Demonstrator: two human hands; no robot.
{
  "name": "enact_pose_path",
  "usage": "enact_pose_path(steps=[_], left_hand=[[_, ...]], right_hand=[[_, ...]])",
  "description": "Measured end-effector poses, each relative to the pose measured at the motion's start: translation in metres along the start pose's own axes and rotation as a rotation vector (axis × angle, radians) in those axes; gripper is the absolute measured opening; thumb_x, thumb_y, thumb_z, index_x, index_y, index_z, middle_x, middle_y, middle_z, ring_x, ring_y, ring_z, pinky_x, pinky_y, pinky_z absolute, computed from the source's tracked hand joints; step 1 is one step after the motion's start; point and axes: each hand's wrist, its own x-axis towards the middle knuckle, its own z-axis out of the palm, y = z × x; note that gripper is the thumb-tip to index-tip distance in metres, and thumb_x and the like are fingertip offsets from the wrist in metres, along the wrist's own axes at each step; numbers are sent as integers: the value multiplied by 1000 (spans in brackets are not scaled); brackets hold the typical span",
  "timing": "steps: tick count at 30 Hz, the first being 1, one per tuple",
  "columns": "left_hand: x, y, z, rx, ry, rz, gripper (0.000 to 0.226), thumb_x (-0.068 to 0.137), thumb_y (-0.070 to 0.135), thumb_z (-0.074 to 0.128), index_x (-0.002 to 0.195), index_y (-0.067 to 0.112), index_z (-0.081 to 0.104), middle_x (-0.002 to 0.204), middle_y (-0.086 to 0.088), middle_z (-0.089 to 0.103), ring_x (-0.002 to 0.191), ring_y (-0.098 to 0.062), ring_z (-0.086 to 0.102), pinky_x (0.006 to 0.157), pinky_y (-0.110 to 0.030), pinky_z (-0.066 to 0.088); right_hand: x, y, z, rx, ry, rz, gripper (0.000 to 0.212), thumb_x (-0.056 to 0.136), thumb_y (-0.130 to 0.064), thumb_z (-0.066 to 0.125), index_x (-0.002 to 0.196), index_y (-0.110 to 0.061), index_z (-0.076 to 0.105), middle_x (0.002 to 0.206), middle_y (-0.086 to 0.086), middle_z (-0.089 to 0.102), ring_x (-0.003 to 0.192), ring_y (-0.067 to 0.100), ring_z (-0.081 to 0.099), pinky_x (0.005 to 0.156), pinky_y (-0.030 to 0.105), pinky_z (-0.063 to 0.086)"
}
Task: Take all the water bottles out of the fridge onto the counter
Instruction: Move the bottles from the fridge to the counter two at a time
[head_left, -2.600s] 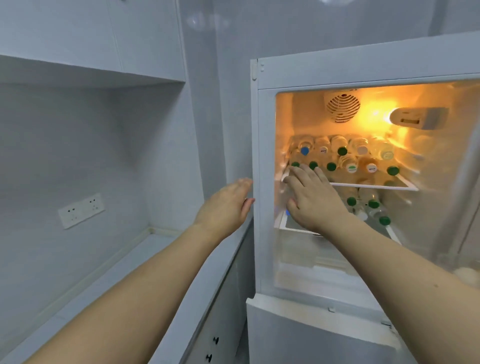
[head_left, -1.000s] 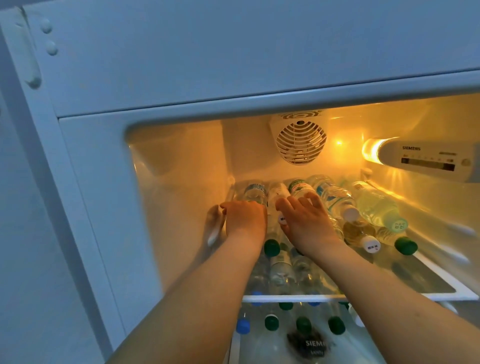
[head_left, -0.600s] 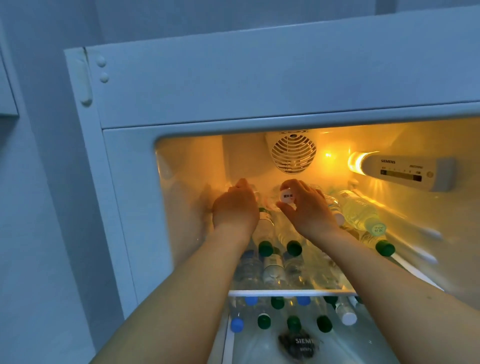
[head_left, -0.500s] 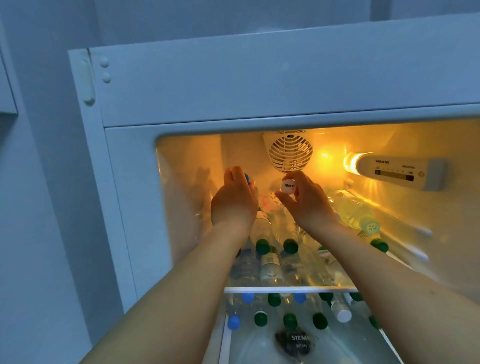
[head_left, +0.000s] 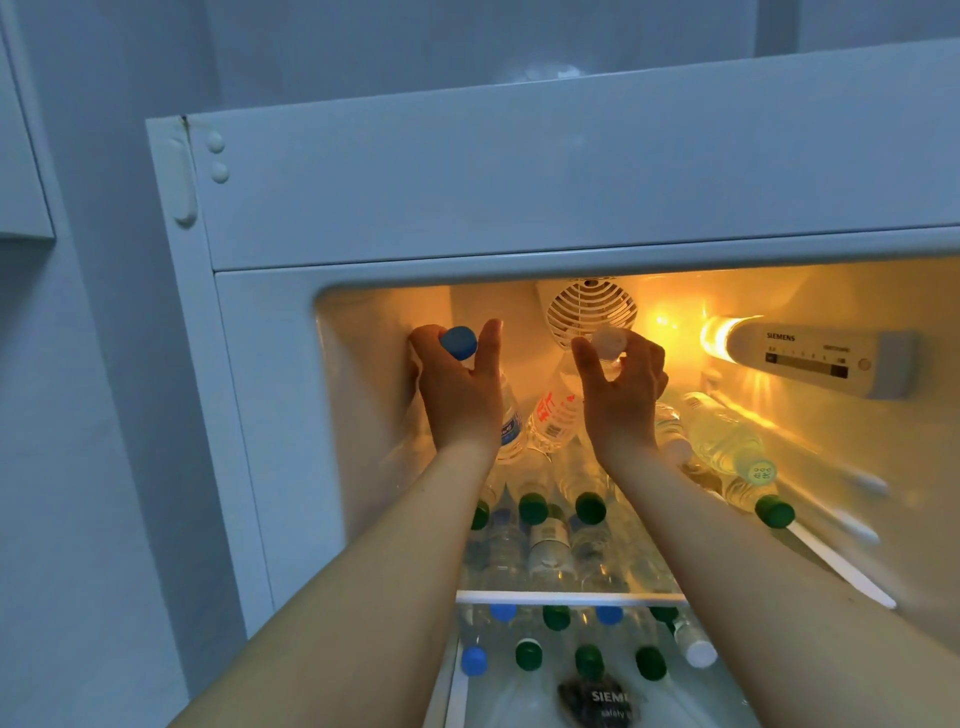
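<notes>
The fridge (head_left: 467, 197) stands open, its lit upper compartment packed with water bottles lying on their sides, caps toward the door, on the top shelf (head_left: 566, 597) and on the level below it. Half a second ago both hands were low among that pile; now each has come up with a bottle, tilted neck-up and clear of the stack.

The left hand (head_left: 457, 384) has its fingers and thumb wrapped round the blue-capped bottle (head_left: 506, 415) just under the cap, close to the left inner wall. The right hand (head_left: 621, 389) pinches the red-labelled bottle (head_left: 553, 415) at its neck, the pale cap showing above the fingers in front of the round fan grille (head_left: 589, 306). The two bottles' bases hang near each other above the remaining ones.

That lift suggests the first two bottles are free and ready to be drawn out. The task looks barely begun: many green-, blue- and white-capped bottles remain on both levels, and the counter is out of view. The likely next move is pulling both arms back through the opening without knocking the bottles stacked beneath.
</notes>
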Motion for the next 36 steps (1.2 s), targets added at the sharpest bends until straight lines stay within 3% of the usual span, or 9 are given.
enact_pose_path(steps=[4,6,8,11,16,22,29,33,36], left_hand=[[15,-6,8,-45,31,-74,26,88,21,71,76,13,49,61,12,46,52,-4,41,51,-8,35],[17,-7,12,-44,29,-103,37,84,11,66,58,18,40,43,14,38,42,-4,34,43,-9,28],[17,-6,14,-27,39,-120,45,82,7,64,52,22,35,35,13,33,37,-4,32,39,-10,26],[15,-3,12,-66,71,-132,43,82,7,65,53,20,36,42,12,33,38,-4,31,40,-10,26],[4,11,0,-65,48,-87,42,84,7,63,54,23,38,43,12,34,39,-3,34,41,-9,28],[-21,32,-18,-5,15,-61,45,81,8,62,52,23,32,37,11,34,40,-7,32,40,-13,24],[-41,62,-46,87,-25,-21,45,79,9,64,49,21,33,45,6,27,41,-8,34,39,-14,26],[-56,80,-64,99,-46,3,41,79,11,64,50,19,36,48,4,30,44,-12,30,40,-17,25],[-66,98,-83,96,-35,-10,35,77,13,63,53,14,37,53,-4,34,51,-13,23,43,-24,22]], right_hand=[[5,2,10,157,27,40,44,91,-49,57,122,-18,49,117,1,57,106,19,54,90,38,51],[9,-2,15,208,32,63,37,92,-40,61,120,-17,51,113,-1,60,99,17,58,84,32,53],[14,-4,19,220,82,87,22,90,-32,66,107,-21,56,99,-4,62,88,15,60,77,30,55],[10,-6,22,224,175,90,6,85,-23,66,84,-23,60,78,-6,62,70,11,58,65,31,55],[-3,-20,9,179,281,68,13,87,-25,63,77,-25,56,68,-12,57,62,6,54,61,27,50],[-13,-52,-14,1,164,4,15,85,-27,61,71,-23,56,64,-14,55,62,9,56,62,26,48],[-37,-79,-46,-62,75,-58,21,85,-19,60,66,-20,51,60,-10,50,55,2,46,50,15,31],[-55,-101,-64,-30,75,-31,12,83,-20,63,72,-18,59,65,-4,56,57,4,47,52,20,31],[-74,-117,-76,-5,101,-32,19,82,-21,63,65,-20,53,60,-8,52,54,8,44,50,22,32]])
